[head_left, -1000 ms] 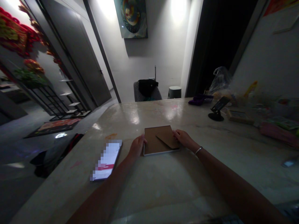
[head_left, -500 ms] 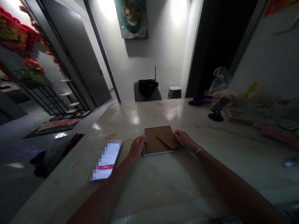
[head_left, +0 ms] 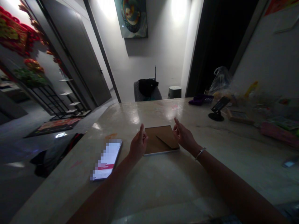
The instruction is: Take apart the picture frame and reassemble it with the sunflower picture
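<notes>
Pale polished marble surface (head_left: 121, 121) carries a flat brown kraft-paper folder (head_left: 157, 141), apparently centred for easy reach between my empty, loosely curled left hand (head_left: 139, 144) and right hand (head_left: 184, 137), both just beside it

Bare forearms (head_left: 230, 183), silver bangle (head_left: 200, 153), right wrist (head_left: 193, 148)

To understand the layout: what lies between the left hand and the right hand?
The head view shows a flat brown card-covered pad between the left hand and the right hand.
</notes>
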`<action>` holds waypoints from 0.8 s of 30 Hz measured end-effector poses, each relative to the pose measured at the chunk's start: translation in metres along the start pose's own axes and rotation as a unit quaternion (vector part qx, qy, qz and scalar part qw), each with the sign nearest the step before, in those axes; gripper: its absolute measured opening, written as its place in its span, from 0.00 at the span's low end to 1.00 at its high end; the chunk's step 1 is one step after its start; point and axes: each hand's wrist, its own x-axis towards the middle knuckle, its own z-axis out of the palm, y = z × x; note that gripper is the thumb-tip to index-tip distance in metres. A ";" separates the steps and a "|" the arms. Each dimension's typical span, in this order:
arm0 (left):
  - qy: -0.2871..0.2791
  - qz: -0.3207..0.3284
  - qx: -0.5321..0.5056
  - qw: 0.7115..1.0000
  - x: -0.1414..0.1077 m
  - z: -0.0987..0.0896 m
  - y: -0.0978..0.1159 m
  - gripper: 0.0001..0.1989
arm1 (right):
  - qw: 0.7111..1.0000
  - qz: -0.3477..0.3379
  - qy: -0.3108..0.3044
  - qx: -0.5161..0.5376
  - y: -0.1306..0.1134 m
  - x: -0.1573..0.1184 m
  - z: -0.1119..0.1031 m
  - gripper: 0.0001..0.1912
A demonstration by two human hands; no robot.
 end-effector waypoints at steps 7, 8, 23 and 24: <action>0.017 0.025 0.075 0.997 -0.003 0.006 -0.017 0.39 | 0.991 -0.062 0.030 -0.112 0.018 -0.005 0.018 0.37; -0.010 0.004 0.078 0.997 -0.004 0.008 -0.018 0.39 | 0.991 -0.051 0.007 -0.121 0.019 -0.006 0.020 0.37; -0.092 -0.120 0.025 0.988 -0.006 0.009 -0.017 0.34 | 0.998 0.048 -0.041 -0.025 0.009 -0.005 0.019 0.24; -0.087 -0.123 0.019 0.988 -0.006 0.009 -0.017 0.33 | 0.998 0.049 -0.038 -0.005 0.007 -0.005 0.020 0.21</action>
